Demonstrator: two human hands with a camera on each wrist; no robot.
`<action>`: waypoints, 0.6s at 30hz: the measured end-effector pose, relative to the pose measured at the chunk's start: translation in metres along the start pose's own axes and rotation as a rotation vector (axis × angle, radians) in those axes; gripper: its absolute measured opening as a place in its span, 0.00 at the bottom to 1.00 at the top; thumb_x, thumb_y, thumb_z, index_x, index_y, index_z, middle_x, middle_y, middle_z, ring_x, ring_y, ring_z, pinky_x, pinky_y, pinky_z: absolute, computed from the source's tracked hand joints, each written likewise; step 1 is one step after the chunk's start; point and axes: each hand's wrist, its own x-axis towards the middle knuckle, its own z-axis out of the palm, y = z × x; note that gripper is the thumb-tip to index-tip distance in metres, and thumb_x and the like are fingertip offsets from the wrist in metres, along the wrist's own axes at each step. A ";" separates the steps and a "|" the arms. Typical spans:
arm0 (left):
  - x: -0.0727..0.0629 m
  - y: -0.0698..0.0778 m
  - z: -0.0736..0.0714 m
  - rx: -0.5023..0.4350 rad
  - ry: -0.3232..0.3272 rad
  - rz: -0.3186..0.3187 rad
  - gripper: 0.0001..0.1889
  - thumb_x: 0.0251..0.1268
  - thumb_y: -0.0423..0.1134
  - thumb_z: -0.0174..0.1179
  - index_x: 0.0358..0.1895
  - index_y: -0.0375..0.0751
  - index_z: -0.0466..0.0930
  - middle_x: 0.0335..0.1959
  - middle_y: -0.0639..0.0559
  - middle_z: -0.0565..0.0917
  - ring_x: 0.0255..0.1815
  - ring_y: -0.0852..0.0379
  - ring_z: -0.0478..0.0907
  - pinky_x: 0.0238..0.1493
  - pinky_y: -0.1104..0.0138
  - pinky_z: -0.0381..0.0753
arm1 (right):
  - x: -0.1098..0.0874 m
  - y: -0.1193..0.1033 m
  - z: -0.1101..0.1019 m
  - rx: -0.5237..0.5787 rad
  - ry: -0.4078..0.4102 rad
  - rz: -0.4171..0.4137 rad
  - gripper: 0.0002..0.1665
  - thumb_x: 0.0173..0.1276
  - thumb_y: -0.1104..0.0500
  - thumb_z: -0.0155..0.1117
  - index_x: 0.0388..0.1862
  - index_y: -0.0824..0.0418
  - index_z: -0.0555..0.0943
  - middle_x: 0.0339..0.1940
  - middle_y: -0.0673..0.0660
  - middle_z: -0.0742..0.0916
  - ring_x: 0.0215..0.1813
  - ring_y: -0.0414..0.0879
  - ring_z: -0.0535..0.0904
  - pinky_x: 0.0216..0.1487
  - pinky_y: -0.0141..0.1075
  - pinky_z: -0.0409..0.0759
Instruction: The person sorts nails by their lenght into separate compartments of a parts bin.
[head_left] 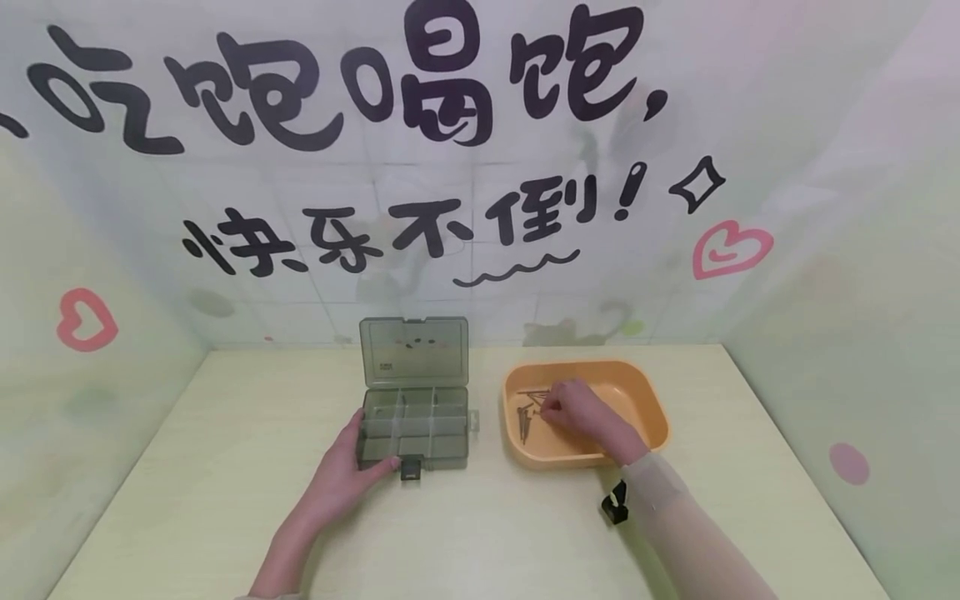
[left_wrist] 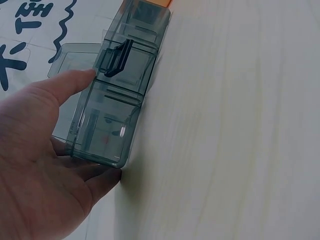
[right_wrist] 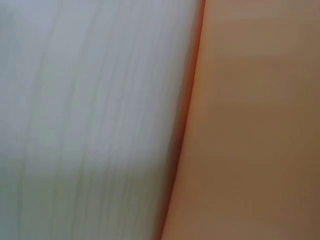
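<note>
A grey see-through compartment box (head_left: pixel 412 425) stands on the table with its lid (head_left: pixel 415 353) raised at the back. My left hand (head_left: pixel 348 475) grips its left end, the thumb at the front wall beside a dark latch (head_left: pixel 410 469) and the fingers round the side. In the left wrist view the same hand (left_wrist: pixel 45 135) holds the box (left_wrist: pixel 112 95) by that end. My right hand (head_left: pixel 581 412) reaches into an orange tray (head_left: pixel 652 400), fingertips pinched together at a small dark screw. Several dark screws (head_left: pixel 523 425) lie in the tray's left part.
Below the tray, a small black object (head_left: pixel 615 503) shows beside the right sleeve (head_left: pixel 675 508). Printed white sheeting (head_left: pixel 480 208) walls the pale wooden table (head_left: pixel 465 542) at the back and both sides. The right wrist view holds only table and the tray's outer wall (right_wrist: pixel 250 125).
</note>
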 end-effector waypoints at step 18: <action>-0.001 0.000 -0.001 -0.014 0.003 0.007 0.57 0.68 0.53 0.68 0.81 0.25 0.38 0.80 0.24 0.48 0.79 0.27 0.47 0.76 0.40 0.51 | -0.004 -0.016 -0.010 0.049 -0.010 0.091 0.08 0.71 0.68 0.64 0.35 0.61 0.89 0.30 0.48 0.88 0.32 0.39 0.78 0.39 0.35 0.81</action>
